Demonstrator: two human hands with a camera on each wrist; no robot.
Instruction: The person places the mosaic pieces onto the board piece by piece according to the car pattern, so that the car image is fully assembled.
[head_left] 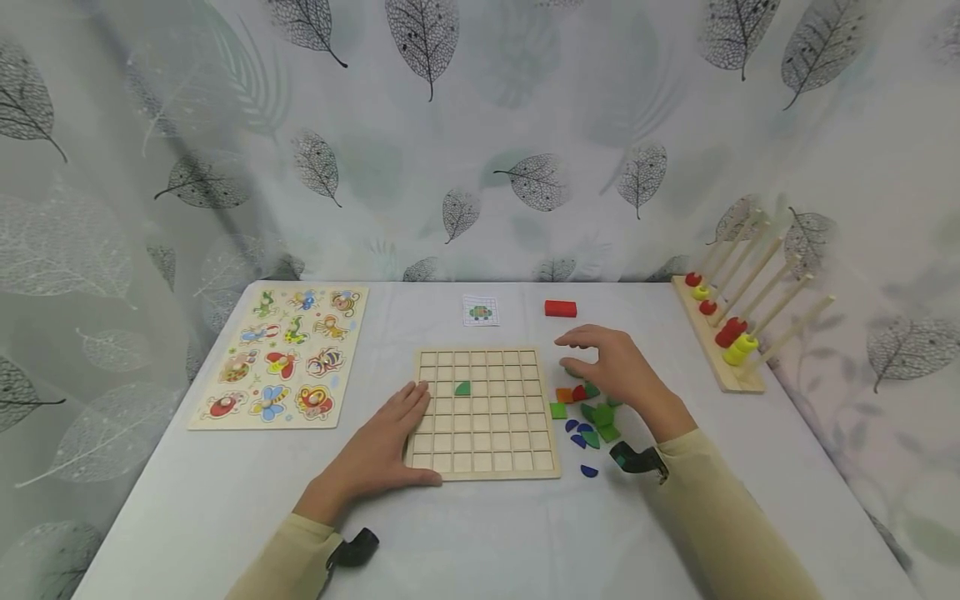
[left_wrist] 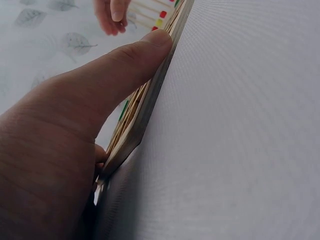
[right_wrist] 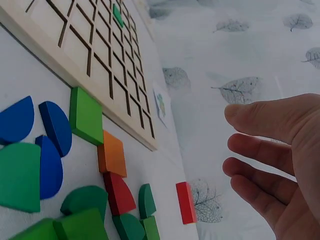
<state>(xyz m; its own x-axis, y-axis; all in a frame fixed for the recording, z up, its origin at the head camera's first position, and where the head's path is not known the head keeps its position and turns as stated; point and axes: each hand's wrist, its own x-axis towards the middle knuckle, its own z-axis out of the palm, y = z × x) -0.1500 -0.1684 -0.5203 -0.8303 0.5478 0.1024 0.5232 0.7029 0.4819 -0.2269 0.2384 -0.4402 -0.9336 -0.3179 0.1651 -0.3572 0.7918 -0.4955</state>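
Observation:
My left hand [head_left: 378, 446] rests at the lower left corner of a wooden grid board [head_left: 498, 477], fingers straight along its left side. In the left wrist view its thumb [left_wrist: 132, 57] presses along the board's edge. One green quarter-round piece [head_left: 462, 388] lies in a cell of the grid. My right hand [head_left: 618, 367] is raised over the loose pieces to the board's right, thumb and fingers apart with nothing between them. Among those pieces are a light green square [right_wrist: 86, 116], an orange square [right_wrist: 112, 154], a red quarter-round [right_wrist: 119, 194] and several blue half-rounds [head_left: 589, 471].
A small pattern card [head_left: 480, 311] with a green figure lies behind the board, with a red block [head_left: 560, 308] to its right. An insect puzzle board [head_left: 281, 358] lies at the left. On the right stands a peg rack [head_left: 720, 342] with red and yellow beads.

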